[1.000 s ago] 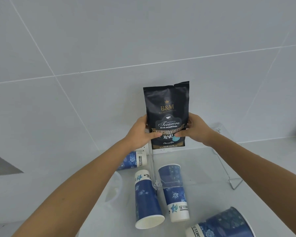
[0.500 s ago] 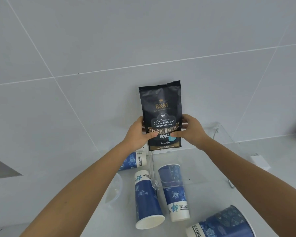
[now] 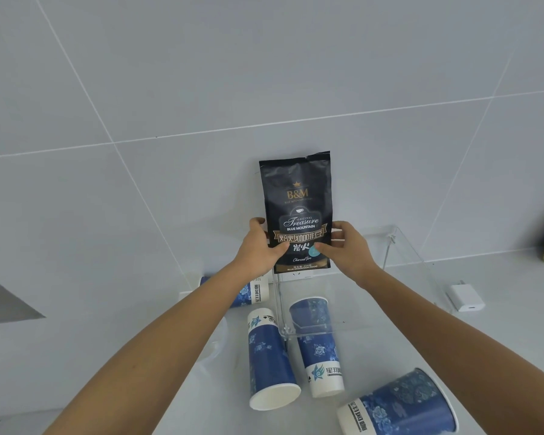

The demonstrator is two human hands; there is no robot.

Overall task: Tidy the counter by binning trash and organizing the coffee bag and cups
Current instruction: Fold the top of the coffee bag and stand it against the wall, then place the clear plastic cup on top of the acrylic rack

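Coffee bag upright against the tiled wall, at the back left corner of a clear acrylic stand; whether seated on it cannot be told. Left hand and right hand clamped on its lower sides, thumbs across the front label. Probably soft-walled foil, moderately heavy, slippery; best held low at both edges, as now. Four blue paper cups on the white surface: lying cup, inverted cup partly under the stand, near cup, far cup behind the left forearm. White charger right. Cups crowd the stand's front.
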